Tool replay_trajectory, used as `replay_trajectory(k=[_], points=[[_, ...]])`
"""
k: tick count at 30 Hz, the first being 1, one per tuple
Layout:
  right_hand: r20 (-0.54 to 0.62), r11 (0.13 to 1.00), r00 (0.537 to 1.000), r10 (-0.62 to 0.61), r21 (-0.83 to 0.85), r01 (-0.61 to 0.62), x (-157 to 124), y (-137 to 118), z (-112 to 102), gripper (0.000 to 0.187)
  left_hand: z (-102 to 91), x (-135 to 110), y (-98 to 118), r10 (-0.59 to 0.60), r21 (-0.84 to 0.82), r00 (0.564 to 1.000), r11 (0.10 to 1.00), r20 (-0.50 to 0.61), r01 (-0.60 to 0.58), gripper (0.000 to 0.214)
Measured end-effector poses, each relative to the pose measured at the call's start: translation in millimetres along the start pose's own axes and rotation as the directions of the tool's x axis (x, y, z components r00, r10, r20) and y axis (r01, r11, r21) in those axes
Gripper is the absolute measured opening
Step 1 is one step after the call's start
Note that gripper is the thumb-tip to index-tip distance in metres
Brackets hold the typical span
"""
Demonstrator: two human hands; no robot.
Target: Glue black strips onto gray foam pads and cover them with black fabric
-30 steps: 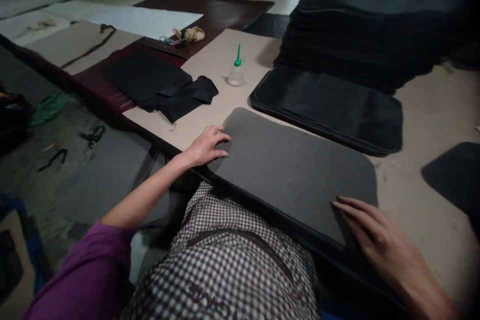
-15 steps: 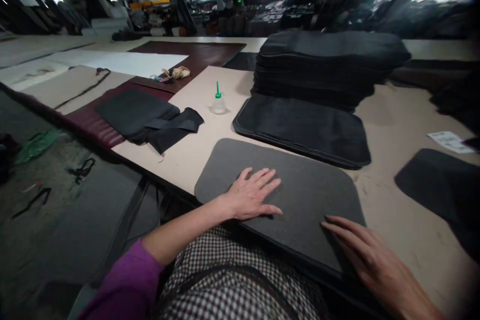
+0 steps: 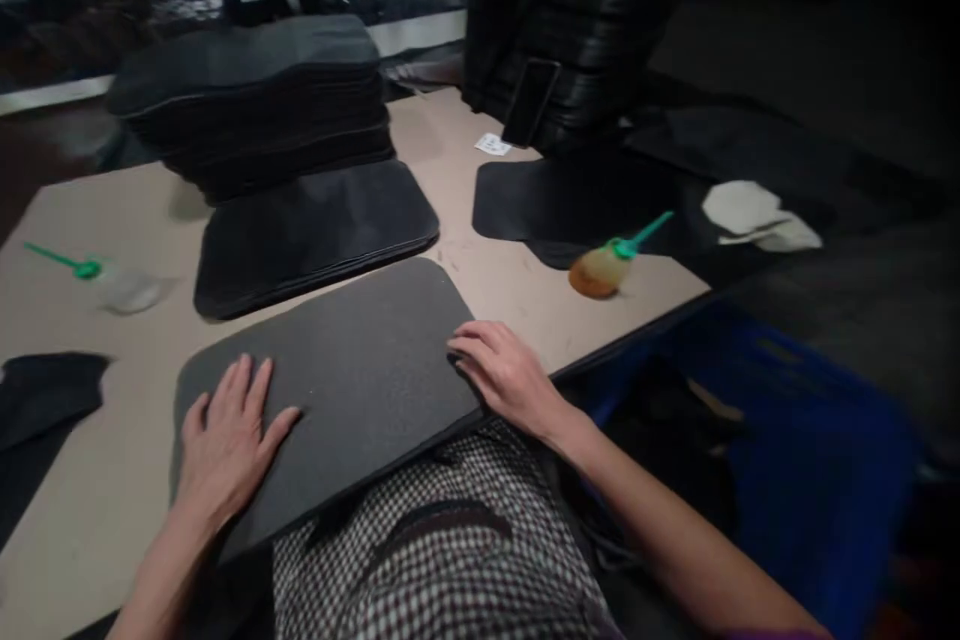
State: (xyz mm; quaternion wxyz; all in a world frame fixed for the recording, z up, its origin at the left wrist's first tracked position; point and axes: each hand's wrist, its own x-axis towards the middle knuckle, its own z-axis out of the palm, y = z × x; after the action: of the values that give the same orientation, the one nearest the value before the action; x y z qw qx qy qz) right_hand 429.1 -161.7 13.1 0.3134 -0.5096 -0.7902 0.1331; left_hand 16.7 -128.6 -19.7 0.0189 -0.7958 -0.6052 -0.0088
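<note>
A grey rounded-corner sheet point(image 3: 360, 350), dark along its near edge, lies at the table's front edge before me. My left hand point(image 3: 225, 440) rests flat on its left part, fingers spread, holding nothing. At the sheet's right edge is my right hand point(image 3: 502, 370), its fingers bent and pressed together. A small dark patch shows at those fingertips; the thumb and whatever is under the fingers are hidden. Just behind the sheet lies a low stack of black rounded panels point(image 3: 315, 230).
A tall stack of black panels point(image 3: 255, 110) stands behind. A clear bottle point(image 3: 127, 288) is on the left, an amber-filled bottle point(image 3: 598, 270) on the right. A phone point(image 3: 531, 102) leans on a black pile. A blue crate point(image 3: 817, 460) sits below the table's right side.
My view has swung right, bringing the amber bottle, phone and crate into sight. My left hand now lies farther left on the sheet. My right hand's fingers are more bent at its right edge.
</note>
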Motion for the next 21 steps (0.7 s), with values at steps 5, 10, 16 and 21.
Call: replay_trajectory(k=[5, 10, 16, 21], points=[[-0.258, 0.938, 0.912, 0.318, -0.056, -0.343, -44.9, 3.1, -9.4, 0.02, 0.4, -1.4, -1.5, -0.001, 0.029, 0.999, 1.0, 0.047, 0.0, 0.075], [-0.272, 0.919, 0.9, 0.341, -0.104, -0.379, -68.4, 0.8, -6.0, 0.014, -0.9, -0.4, 0.5, -0.023, 0.046, 0.999, 0.999, 0.04, 0.021, 0.072], [-0.3, 0.944, 0.903, 0.308, -0.018, -0.328, -72.1, -6.6, 1.4, 0.016, -1.5, 0.2, 1.5, -0.022, 0.059, 0.999, 0.998, 0.044, 0.019, 0.07], [-0.328, 0.954, 0.896, 0.3, 0.082, -0.29, -73.6, -3.7, 4.5, 0.014, -2.3, 0.7, 0.0, -0.024, 0.05, 0.998, 0.999, 0.052, 0.021, 0.071]])
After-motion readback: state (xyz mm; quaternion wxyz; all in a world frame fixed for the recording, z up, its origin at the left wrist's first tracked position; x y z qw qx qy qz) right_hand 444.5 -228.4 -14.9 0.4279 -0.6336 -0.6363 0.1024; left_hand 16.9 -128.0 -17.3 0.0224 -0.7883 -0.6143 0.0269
